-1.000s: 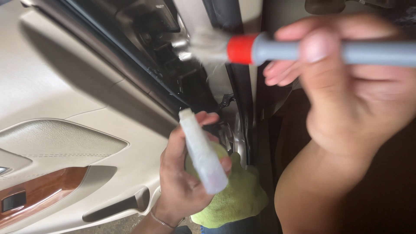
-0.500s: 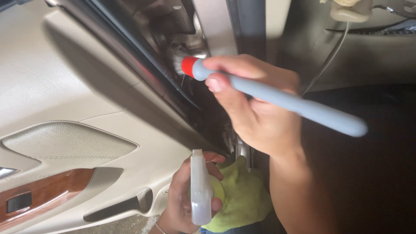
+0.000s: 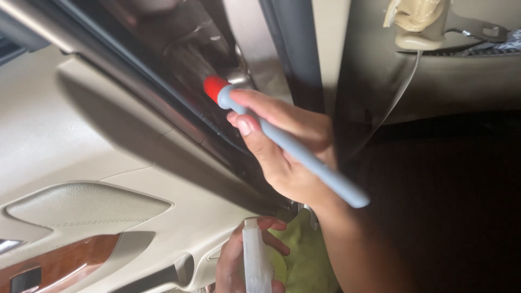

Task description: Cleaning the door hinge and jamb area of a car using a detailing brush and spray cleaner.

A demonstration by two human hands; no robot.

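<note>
My right hand grips a detailing brush with a long grey-blue handle and a red collar. Its bristle end presses against the dark window channel at the top of a beige car door panel. Lower down, my left hand holds a clear spray bottle together with a yellow-green cloth bunched beside it. The bottle points upward near the door's rear edge.
The door panel carries a padded armrest and wood-look trim with a switch. A dark rubber seal and pillar run up the middle. A beige fitting with a thin cable sits at the top right. Dark cabin interior fills the right.
My right hand has swung the brush round and moved it left and down, so the bristles now touch the window channel. My left hand with bottle and cloth has dropped lower in view.
</note>
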